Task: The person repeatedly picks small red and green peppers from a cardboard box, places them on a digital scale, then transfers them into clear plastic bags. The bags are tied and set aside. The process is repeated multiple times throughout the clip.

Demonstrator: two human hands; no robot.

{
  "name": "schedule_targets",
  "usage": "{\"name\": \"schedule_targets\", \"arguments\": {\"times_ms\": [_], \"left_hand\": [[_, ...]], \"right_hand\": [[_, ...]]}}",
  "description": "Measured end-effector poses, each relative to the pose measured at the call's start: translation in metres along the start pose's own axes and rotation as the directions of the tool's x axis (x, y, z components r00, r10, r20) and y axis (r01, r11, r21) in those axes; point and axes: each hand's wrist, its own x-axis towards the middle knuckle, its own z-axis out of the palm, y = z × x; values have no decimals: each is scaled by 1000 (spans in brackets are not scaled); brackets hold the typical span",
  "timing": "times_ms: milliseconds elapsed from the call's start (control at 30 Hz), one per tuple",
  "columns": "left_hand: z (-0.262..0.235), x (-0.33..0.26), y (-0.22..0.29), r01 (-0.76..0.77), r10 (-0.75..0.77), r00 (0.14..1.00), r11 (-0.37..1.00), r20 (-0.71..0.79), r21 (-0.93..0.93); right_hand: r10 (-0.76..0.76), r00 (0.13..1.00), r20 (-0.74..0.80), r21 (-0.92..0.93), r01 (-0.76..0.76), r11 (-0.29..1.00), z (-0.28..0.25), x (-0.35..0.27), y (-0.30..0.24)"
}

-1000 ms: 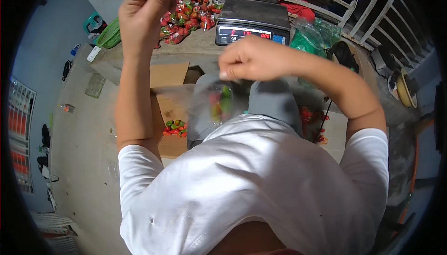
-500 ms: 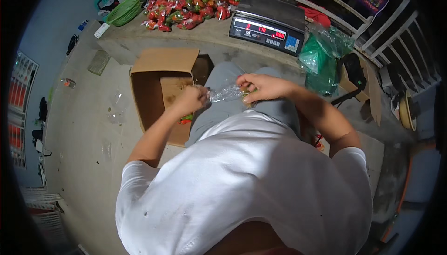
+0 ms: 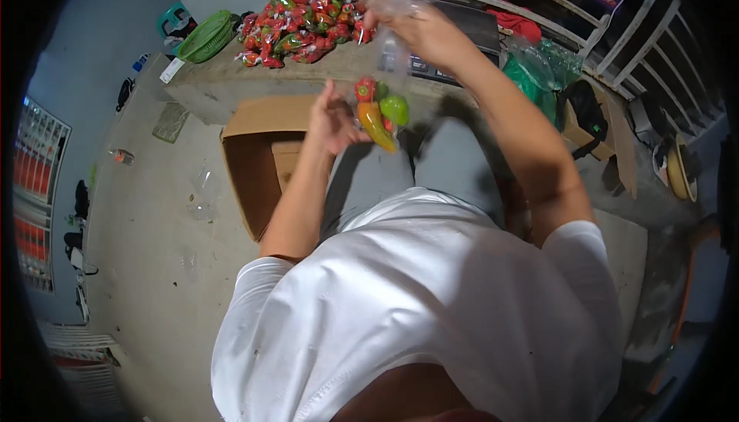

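I have the right hand (image 3: 416, 28) clamped on a clear plastic bag (image 3: 392, 58), upper centre; its peppers (image 3: 375, 123) hang above mid-frame beside the left hand (image 3: 332, 125), fingers spread, contact unclear from here.

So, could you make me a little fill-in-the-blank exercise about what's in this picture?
The clear bag hangs from the person's ____ (left or right) hand.
The open box near the left hand is made of ____.
The basket beside the pepper pile is coloured ____.
The person's shirt is coloured ____.

Missing words: right; cardboard; green; white.
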Motion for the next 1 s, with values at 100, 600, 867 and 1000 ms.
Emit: {"name": "schedule_targets", "arguments": {"times_ms": [100, 600, 867, 1000], "left_hand": [[2, 14, -28, 151, -127, 987, 936, 94, -319], [-21, 30, -64, -246, 244, 969, 967, -40, -71], [13, 0, -70, 106, -138, 984, 963, 114, 249], [33, 3, -73, 34, -85, 994, 834, 68, 550]], "right_hand": [[405, 906, 119, 123, -418, 900, 7, 12, -19], [559, 829, 18, 548, -476, 688, -17, -4, -8], [574, 807, 140, 236, -590, 772, -24, -13, -35], [486, 873, 50, 425, -459, 780, -42, -26, -39]]}}
